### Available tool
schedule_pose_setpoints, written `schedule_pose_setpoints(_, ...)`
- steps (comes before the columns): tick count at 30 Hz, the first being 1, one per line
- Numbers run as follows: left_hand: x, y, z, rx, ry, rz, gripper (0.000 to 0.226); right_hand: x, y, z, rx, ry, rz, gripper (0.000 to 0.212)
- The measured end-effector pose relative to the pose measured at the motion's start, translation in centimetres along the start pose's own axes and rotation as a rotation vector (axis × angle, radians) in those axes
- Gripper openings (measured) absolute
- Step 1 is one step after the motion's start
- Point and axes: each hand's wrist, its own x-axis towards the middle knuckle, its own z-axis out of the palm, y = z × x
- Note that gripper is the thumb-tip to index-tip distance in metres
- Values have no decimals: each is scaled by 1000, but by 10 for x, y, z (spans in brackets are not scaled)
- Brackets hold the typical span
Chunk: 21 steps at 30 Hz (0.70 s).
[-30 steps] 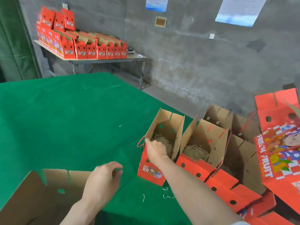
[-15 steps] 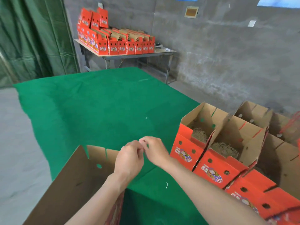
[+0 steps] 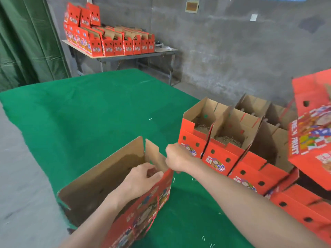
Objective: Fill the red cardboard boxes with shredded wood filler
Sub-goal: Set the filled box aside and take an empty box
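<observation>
Red cardboard box in left hand, right hand

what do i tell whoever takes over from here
Hands: left hand grips the near wall of the front box; right hand holds its end flap.
That box stands open on the green table, no filler seen inside.
Done: two red boxes beside it hold shredded filler.
Left: fill the front box and the boxes further right, whose insides are not visible.
</observation>
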Motion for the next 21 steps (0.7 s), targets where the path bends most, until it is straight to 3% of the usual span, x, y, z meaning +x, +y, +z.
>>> schedule_pose_setpoints(2, -10, 20, 20, 101, -205, 149, 38, -37, 38, -2, -6, -22, 127, 10)
schedule_pose_setpoints(7, -36, 83, 83, 162, -364, 638, 43, -166, 130, 4, -59, -66, 436, 25)
schedule_pose_setpoints(10, -56, 129, 123, 162, -486, 837, 45, -252, 174, 8, -30, -113, 604, 38)
schedule_pose_setpoints(13, -86, 175, 166, 116, -612, 984, 46, -332, 205, 6, 75, -170, 781, 42)
schedule_pose_setpoints(18, -146, 219, 242, 162, -885, 1111, 45, -429, 232, 35, 526, -169, 977, 39)
schedule_pose_setpoints(19, -151, 218, 251, 183, -911, 1116, 44, -434, 233, 46, 497, -199, 967, 35)
schedule_pose_setpoints(21, -165, 225, 271, 259, -922, 1136, 46, -456, 236, 63, 180, -308, 936, 27)
